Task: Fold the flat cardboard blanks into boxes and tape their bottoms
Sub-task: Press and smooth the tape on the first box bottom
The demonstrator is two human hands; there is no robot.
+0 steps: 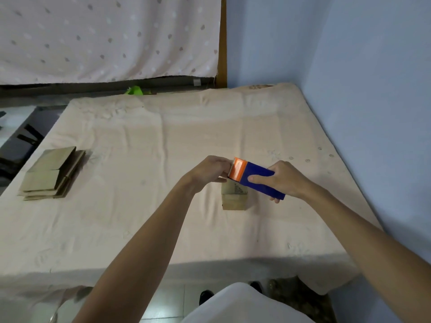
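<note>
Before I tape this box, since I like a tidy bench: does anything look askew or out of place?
Only the stack of flat brown cardboard blanks on the left: its layers are fanned, edges out of line. Nothing looks spilled or damaged.

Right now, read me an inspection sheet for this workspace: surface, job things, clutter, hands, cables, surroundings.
Surface: table under a wrinkled pale pink cloth.
Job's things: stack of flat cardboard blanks on the left; folded box standing below the hands; blue tape dispenser with an orange end, held above the box.
Clutter: green scrap beyond the table's far edge.
Hands: right hand grips the dispenser's body; left hand pinches at its orange end, fingers mostly hidden.
Cables: nothing seen.
Surroundings: blue wall on the right; dotted fabric behind.
</note>
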